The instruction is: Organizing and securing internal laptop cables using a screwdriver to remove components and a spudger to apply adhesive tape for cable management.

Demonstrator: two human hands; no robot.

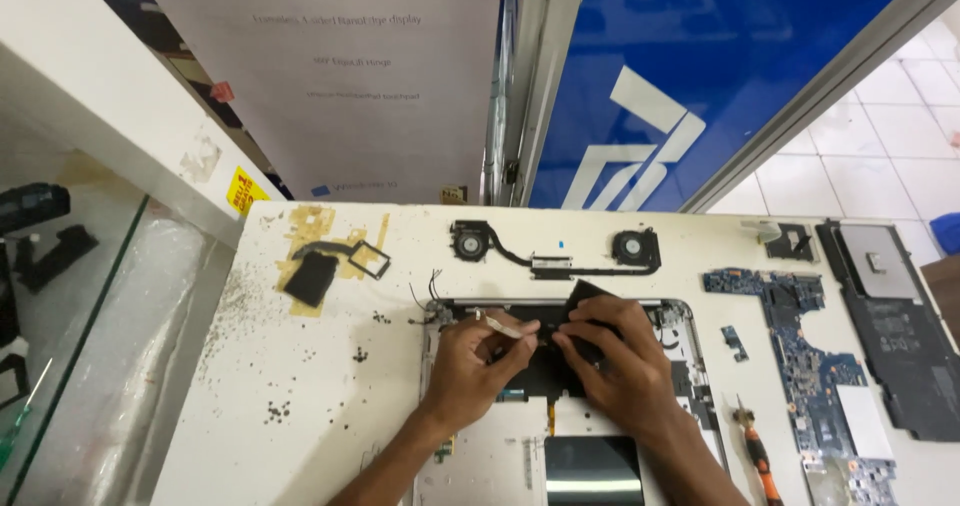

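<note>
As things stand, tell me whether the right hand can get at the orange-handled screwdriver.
Probably yes. The orange-handled screwdriver lies bare on the white table, just beside the right hand, with nothing between them. That hand holds a black piece.

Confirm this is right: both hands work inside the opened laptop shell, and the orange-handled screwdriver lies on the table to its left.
Not quite. In the head view the orange-handled screwdriver lies right of the opened laptop shell, beside the blue motherboard. Left hand and right hand do work inside it.

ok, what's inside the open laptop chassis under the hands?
In the laptop chassis: a dark inner layer, a black sheet lifted by the right hand. The left hand covers the rest.
</note>
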